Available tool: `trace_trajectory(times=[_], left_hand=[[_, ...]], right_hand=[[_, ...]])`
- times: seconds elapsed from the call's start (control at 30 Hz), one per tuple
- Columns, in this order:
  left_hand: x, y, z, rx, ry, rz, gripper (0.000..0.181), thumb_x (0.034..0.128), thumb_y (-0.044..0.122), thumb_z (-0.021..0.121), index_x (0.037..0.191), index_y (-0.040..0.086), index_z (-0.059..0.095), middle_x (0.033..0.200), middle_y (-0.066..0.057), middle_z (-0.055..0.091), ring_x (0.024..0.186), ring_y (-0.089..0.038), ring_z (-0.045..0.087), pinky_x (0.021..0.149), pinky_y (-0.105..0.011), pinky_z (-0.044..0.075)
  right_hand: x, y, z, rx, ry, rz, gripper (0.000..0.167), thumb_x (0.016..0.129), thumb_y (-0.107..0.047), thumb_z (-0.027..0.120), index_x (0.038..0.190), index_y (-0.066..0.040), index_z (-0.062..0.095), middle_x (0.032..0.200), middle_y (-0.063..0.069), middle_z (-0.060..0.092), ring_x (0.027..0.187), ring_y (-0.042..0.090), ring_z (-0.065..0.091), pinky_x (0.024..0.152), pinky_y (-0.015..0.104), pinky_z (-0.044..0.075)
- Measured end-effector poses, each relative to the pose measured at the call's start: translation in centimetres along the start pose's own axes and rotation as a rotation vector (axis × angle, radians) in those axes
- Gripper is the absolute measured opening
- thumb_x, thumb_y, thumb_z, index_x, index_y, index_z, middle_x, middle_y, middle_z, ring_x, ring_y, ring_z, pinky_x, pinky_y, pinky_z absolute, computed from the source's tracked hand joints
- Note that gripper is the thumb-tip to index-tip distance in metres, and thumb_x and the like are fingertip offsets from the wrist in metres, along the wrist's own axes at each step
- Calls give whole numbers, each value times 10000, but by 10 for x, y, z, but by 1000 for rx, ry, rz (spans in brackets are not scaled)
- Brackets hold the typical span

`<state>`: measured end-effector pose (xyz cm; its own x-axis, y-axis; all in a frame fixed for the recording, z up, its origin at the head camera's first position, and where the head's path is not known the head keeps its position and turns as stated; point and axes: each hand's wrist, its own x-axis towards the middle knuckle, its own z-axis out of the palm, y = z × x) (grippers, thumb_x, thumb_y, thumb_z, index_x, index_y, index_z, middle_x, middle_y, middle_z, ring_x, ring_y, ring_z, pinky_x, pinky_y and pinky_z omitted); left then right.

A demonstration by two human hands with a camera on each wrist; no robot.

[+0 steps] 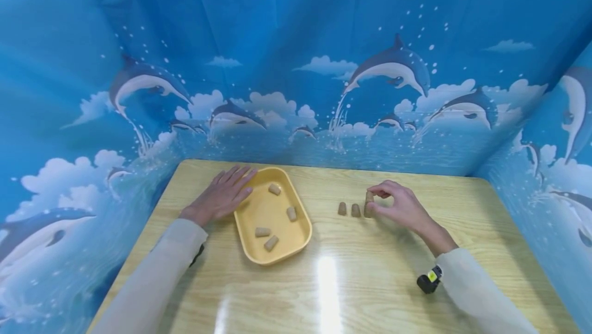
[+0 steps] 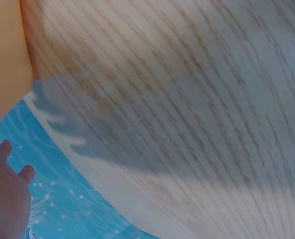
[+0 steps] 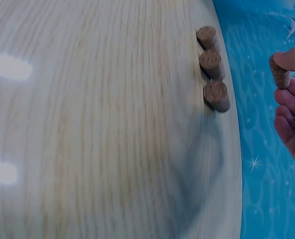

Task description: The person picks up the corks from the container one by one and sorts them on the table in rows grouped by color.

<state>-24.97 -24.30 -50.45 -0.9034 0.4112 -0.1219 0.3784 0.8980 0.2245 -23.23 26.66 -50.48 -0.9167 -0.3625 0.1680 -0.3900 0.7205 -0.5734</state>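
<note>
Between thumb and fingers, the right hand pinches a cork, just above a standing cork at the right end of a short row. Beside that one stand two more corks. In the right wrist view, the right hand holds the cork apart from three standing corks. The left hand lies with spread fingers on the left rim of a yellow tray; several corks lie in it. The left wrist view shows the left hand by the tray.
A light wood-grain table carries everything. Behind it and at both sides hangs a blue cloth printed with dolphins and clouds. The tray stands left of the cork row, with bare tabletop between them.
</note>
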Motion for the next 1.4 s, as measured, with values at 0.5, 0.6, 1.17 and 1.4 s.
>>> trace_trajectory(times=[0.5,0.6,1.17,1.4], left_hand=[[1,-1,1,15,6,0,682,1179,567,219,1777,260,106,1854,-75,108,1714,-388,73,1379,-650,66],[1,0,0,3,7,-3,680,1178,569,219,1776,265,110,1853,-76,116,1713,-390,75,1377,-655,70],[1,2,-1,-22,-6,-13,685,1176,577,202,1777,266,98,1855,-75,101,1713,-393,63,1376,-660,57],[1,1,0,-21,-11,-22,686,1171,596,190,1776,292,83,1858,-50,86,1718,-373,52,1379,-650,49]], right_hand=[[-15,26,1,-6,-1,40,368,989,-245,827,1301,-58,771,1158,75,761,1050,274,717,930,525,623],[-17,30,3,-19,-4,45,371,980,-235,832,1305,-64,774,1132,56,757,1042,257,709,923,499,620],[-23,45,11,-27,-34,71,377,994,-252,825,1321,-71,774,1116,33,755,1018,207,693,876,352,601],[-24,47,13,-3,-48,80,373,1000,-275,818,1314,-78,777,1122,28,737,1022,198,679,879,329,589]])
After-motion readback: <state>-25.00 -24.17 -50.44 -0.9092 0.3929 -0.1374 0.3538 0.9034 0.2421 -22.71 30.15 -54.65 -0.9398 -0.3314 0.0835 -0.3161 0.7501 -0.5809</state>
